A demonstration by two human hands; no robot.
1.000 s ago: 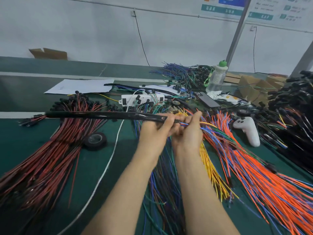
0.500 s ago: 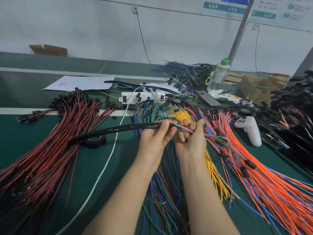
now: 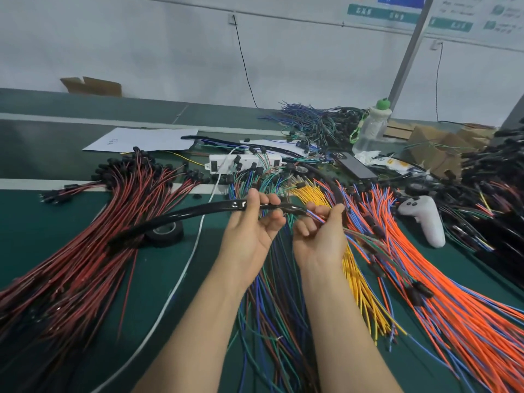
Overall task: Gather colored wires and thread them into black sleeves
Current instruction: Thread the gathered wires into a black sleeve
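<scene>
Drooping since 1 second ago, the black sleeve (image 3: 198, 212) now lays its far end on the red wires (image 3: 85, 251) beside the tape roll (image 3: 166, 232); before, it stuck out level. A green surface (image 3: 170, 279) strewn with yellow wires (image 3: 360, 279) and orange wires (image 3: 453, 293) runs back to a white wall (image 3: 170, 52). Glossy and curved, the sleeve rises to the left hand (image 3: 252, 231), whose fingers curl round it near its mouth. Just beside the mouth, the right hand (image 3: 320, 236), palm up, pinches a thin bundle of colored wires (image 3: 316, 217) running into it.
</scene>
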